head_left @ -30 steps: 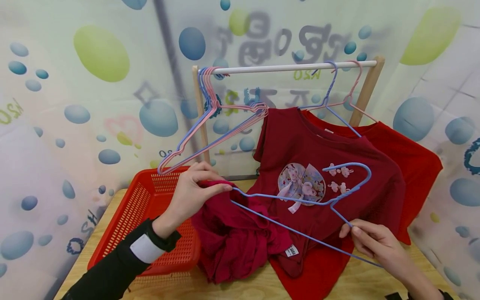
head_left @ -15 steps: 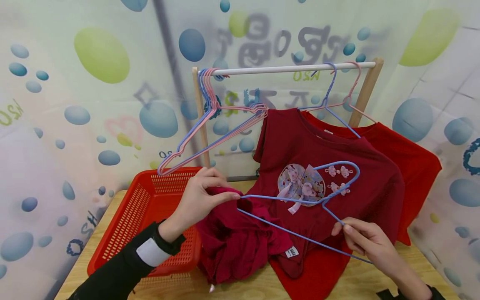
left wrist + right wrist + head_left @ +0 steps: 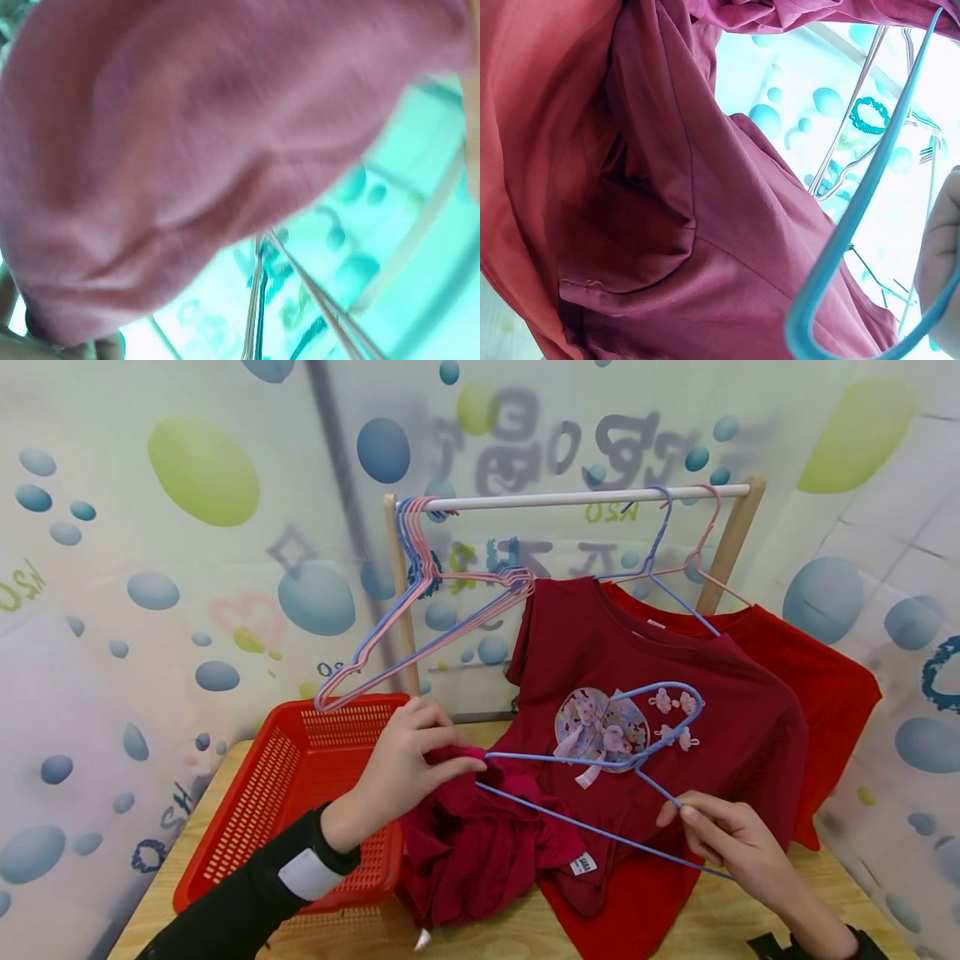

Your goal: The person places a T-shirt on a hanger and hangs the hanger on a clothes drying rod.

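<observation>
My left hand (image 3: 420,764) pinches the edge of a crumpled dark pink garment (image 3: 483,860), right at the left end of a blue wire hanger (image 3: 558,758). With thumb and fingers, my right hand (image 3: 723,839) grips the hanger's right shoulder, and its hook points up and leftward. The hanger's left tip disappears at the garment's edge. Pink cloth (image 3: 210,150) fills much of the left wrist view. A rounded end of the blue hanger (image 3: 847,217) crosses the right wrist view. Most of the garment lies bunched on the table.
A maroon T-shirt (image 3: 675,660) and a red garment (image 3: 832,693) hang from the rack's white bar (image 3: 540,500). Several pink and blue hangers (image 3: 423,572) hang at its left. A red plastic basket (image 3: 225,827) stands on the wooden table (image 3: 360,935), left of the pink garment.
The right hand has moved the blue hanger leftward, and its hook has shifted left. The left hand has moved slightly right and down with the garment's edge.
</observation>
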`<state>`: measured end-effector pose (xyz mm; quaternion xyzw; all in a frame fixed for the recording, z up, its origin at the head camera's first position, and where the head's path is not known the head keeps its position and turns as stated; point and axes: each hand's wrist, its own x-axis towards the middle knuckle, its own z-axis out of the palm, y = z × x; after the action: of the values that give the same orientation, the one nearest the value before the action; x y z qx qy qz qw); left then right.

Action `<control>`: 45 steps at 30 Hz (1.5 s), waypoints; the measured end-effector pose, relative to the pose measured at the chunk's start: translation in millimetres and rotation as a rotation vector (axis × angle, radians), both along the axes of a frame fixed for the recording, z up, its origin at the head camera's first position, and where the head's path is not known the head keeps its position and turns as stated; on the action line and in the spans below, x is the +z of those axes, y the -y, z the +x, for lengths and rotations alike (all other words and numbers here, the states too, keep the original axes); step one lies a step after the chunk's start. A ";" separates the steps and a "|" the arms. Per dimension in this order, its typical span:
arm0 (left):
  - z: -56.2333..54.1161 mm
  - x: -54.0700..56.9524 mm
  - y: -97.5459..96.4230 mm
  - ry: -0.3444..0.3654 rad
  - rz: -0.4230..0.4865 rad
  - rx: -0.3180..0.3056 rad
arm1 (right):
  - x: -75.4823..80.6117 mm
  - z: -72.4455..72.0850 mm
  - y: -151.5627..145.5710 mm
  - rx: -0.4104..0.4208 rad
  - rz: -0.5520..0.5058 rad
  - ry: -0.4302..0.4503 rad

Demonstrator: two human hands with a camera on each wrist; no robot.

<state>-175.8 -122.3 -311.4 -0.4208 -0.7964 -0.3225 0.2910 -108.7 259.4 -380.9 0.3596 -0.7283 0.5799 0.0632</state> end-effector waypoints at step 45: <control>0.1 2.8 -20.4 -0.193 -0.142 0.027 | 15.3 -2.6 17.3 -0.103 0.145 0.002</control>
<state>-175.7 -101.9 -308.6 -0.4588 -0.7910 -0.2195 0.3401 -111.2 242.1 -365.6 0.3247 -0.7860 0.5219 0.0658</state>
